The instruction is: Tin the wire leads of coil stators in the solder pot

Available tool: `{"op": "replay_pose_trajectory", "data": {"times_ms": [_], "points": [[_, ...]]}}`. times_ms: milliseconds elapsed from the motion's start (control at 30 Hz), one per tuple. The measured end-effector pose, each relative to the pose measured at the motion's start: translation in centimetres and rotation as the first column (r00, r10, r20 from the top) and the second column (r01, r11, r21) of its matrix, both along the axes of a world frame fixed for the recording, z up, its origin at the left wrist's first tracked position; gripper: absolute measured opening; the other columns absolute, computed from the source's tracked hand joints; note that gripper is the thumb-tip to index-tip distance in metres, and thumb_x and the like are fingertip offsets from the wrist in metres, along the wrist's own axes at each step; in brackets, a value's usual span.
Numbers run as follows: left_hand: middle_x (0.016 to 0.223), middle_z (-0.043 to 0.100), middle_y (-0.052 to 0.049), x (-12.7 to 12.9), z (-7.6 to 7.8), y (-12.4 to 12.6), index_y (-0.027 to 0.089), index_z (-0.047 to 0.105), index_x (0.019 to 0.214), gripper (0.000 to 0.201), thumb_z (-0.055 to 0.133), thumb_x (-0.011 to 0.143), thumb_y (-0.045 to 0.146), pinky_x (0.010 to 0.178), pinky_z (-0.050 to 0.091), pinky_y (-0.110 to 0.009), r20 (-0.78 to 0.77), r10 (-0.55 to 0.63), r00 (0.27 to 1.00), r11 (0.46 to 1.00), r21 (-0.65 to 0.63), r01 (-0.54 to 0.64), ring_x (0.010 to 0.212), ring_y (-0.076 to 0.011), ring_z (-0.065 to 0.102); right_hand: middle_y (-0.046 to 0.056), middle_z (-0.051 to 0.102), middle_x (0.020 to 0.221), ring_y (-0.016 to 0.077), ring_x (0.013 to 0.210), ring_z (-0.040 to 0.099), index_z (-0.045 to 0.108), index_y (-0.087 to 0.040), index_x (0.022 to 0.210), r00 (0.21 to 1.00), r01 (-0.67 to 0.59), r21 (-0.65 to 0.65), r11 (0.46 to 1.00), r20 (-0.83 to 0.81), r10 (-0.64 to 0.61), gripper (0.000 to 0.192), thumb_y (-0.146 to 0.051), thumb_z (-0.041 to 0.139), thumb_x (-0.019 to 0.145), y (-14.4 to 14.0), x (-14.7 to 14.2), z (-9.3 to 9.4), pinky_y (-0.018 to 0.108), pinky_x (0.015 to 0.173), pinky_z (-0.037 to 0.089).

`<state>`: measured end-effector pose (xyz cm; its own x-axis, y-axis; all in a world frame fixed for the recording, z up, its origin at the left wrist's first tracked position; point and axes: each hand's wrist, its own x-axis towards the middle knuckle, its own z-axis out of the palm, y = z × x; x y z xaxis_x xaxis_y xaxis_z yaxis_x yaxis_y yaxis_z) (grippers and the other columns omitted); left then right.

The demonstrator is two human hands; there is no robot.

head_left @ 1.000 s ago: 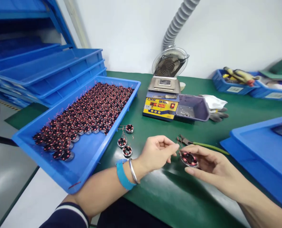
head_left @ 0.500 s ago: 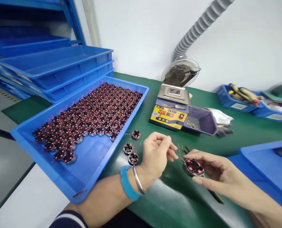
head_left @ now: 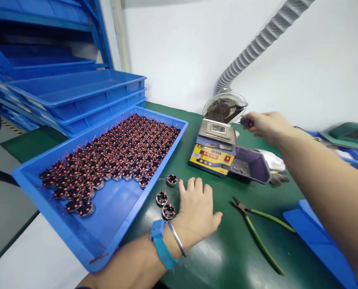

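My left hand (head_left: 197, 212) lies palm down over the green bench, fingers outstretched and nothing in it. Beside its fingers and wrist are three copper-wound motor stators: one stator (head_left: 172, 180) at the back, a middle stator (head_left: 161, 198) and a front stator (head_left: 168, 211). My right hand (head_left: 269, 126) is raised to the right of the solder pot (head_left: 210, 159), its fingers closed on another stator (head_left: 247, 122), partly hidden by them. Green-handled cutting pliers (head_left: 253, 230) lie with handles spread on the bench below the right forearm.
A blue tray (head_left: 112, 216) full of stators stands at left, with stacked blue trays (head_left: 103, 98) behind. A purple bin (head_left: 265, 168) adjoins the solder pot, near a white glove (head_left: 273, 160). A round fume hood (head_left: 224, 108) with a grey hose (head_left: 257, 44) rises behind. Another blue container (head_left: 320, 245) sits at right.
My right hand has carried the stator up and away, toward the solder pot's right side. My left hand has opened from a pinch and lowered flat, and the pliers now show fully.
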<state>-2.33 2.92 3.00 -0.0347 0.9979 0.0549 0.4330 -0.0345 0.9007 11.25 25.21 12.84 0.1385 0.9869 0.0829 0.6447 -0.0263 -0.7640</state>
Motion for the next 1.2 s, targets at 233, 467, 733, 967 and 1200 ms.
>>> {"op": "replay_pose_trajectory", "data": {"times_ms": [233,467,733,967,1200], "points": [[0.115,0.060,-0.014,-0.8,-0.7,0.3,0.016,0.059,0.116,0.054,0.072,0.074,0.048,0.105,0.038,-0.058,-0.574,-0.044,0.818,0.999,-0.034,0.030,0.113,-0.0315,0.053,0.009,0.062,0.118,0.0209,0.102,0.062,0.061,-0.014,0.118,0.938,0.102,0.007,0.995,0.334,-0.098,0.034,-0.039,0.059,0.094,4.1,-4.0,0.1,0.042,0.088,0.053],[0.121,0.060,-0.016,-1.3,-0.7,0.6,0.010,0.056,0.120,0.057,0.067,0.079,0.048,0.110,0.029,-0.065,-0.667,-0.090,0.740,0.994,-0.109,0.023,0.120,-0.0328,0.048,0.011,0.060,0.124,0.0228,0.108,0.060,0.059,-0.014,0.123,0.881,0.054,0.012,0.998,0.470,-0.053,0.039,-0.039,0.059,0.094,6.3,-4.8,-1.0,0.045,0.092,0.051],[0.119,0.060,-0.016,-1.7,-0.9,1.3,0.010,0.056,0.118,0.056,0.068,0.077,0.048,0.104,0.036,-0.057,-0.674,-0.079,0.734,0.991,-0.131,-0.013,0.114,-0.0325,0.050,0.012,0.061,0.122,0.0223,0.107,0.061,0.060,-0.013,0.121,0.853,0.005,-0.032,0.999,0.522,0.013,0.038,-0.039,0.060,0.093,6.7,-5.0,-1.7,0.044,0.091,0.052],[0.114,0.060,-0.016,-1.6,-1.3,1.4,0.009,0.057,0.117,0.057,0.068,0.076,0.048,0.097,0.041,-0.053,-0.691,-0.056,0.720,0.995,-0.100,-0.018,0.108,-0.0323,0.052,0.012,0.061,0.122,0.0225,0.106,0.061,0.060,-0.012,0.121,0.865,-0.016,-0.031,0.999,0.501,0.030,0.038,-0.038,0.060,0.093,6.6,-4.5,-1.7,0.044,0.091,0.052],[0.117,0.060,-0.015,-1.1,-0.9,0.9,0.011,0.058,0.114,0.049,0.067,0.078,0.043,0.090,0.049,-0.045,-0.629,-0.165,0.760,0.986,-0.094,0.136,0.105,-0.0292,0.055,0.012,0.059,0.125,0.0234,0.109,0.060,0.058,-0.014,0.124,0.880,0.018,0.014,1.000,0.474,-0.022,0.039,-0.039,0.059,0.093,6.7,-4.3,-0.7,0.046,0.092,0.051]]}}
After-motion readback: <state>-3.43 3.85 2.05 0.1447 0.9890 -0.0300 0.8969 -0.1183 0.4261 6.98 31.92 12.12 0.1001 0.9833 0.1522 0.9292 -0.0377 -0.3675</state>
